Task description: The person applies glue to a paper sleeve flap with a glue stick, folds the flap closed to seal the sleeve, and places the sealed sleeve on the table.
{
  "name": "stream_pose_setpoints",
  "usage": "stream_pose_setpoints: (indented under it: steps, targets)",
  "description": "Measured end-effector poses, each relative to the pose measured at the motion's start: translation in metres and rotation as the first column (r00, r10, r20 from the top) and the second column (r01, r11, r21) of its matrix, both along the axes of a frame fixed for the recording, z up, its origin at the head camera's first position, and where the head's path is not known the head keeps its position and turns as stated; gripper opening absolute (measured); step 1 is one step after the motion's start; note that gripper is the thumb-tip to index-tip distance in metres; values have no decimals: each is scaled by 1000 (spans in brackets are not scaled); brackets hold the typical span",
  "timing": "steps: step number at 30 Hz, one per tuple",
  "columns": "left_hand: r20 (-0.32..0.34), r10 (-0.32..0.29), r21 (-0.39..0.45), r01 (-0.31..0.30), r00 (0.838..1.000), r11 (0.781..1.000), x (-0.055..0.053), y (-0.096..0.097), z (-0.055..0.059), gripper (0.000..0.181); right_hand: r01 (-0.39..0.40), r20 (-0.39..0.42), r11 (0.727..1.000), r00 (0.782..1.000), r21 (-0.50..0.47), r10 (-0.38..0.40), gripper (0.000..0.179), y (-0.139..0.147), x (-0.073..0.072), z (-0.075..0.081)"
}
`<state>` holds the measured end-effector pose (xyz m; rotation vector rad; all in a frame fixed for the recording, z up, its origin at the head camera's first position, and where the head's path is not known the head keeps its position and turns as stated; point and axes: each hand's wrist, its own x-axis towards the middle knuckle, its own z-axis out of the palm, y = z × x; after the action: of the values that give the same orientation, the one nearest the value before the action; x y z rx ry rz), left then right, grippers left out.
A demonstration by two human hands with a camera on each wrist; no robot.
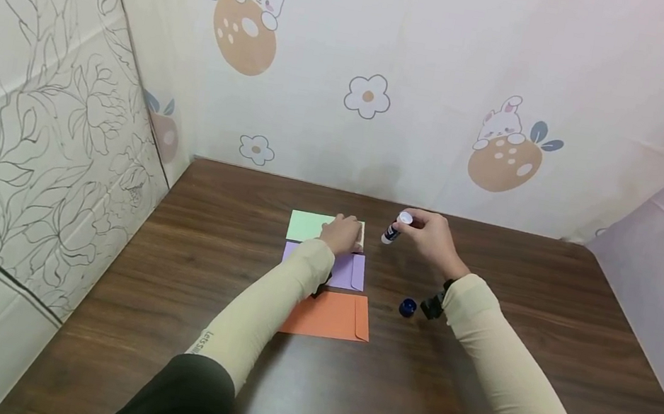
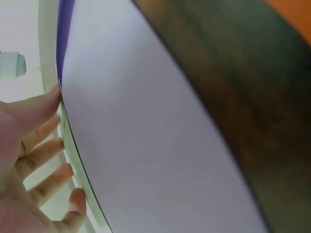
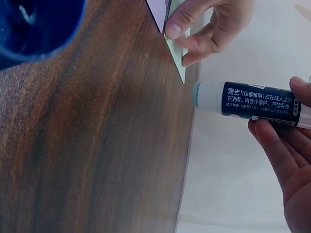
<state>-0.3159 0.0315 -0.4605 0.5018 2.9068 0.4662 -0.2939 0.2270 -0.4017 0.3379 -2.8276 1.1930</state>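
Observation:
My right hand [image 1: 433, 240] pinches a glue stick [image 1: 393, 231] near its base, over the table right of the envelopes. The uncapped pale tip [image 3: 196, 95] points down toward the table in the head view. My left hand [image 1: 342, 235] presses on the right part of a green envelope [image 1: 305, 226]; in the left wrist view its fingers spread along the paper, thumb apart. Below that lies a purple envelope [image 1: 354, 272], partly covered by my left forearm. An orange envelope [image 1: 331, 316] lies nearest me, with its flap side to the right.
A dark blue cap [image 1: 408, 308] stands on the brown wooden table [image 1: 471, 399], right of the envelopes, beside the small black camera [image 1: 433, 306] on my right wrist. A patterned wall covering [image 1: 318, 126] rises behind the table's far edge.

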Motion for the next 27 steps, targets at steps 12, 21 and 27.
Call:
stream_pose_setpoints:
  steps: [12,21,27]
  targets:
    - [60,-56,-69,60,997,996,-4,-2,5,40,-2,3,1000,1000,5,2,32,-1,-2,-2]
    - [103,-68,-112,80,992,990,-8,-3,0,51,4,23,1000,1000,-4,-4,32,-2,-1,-3]
    - [103,-70,-110,82,992,991,-8,-4,-3,49,5,28,1000,1000,-8,-5,33,-2,-1,-3]
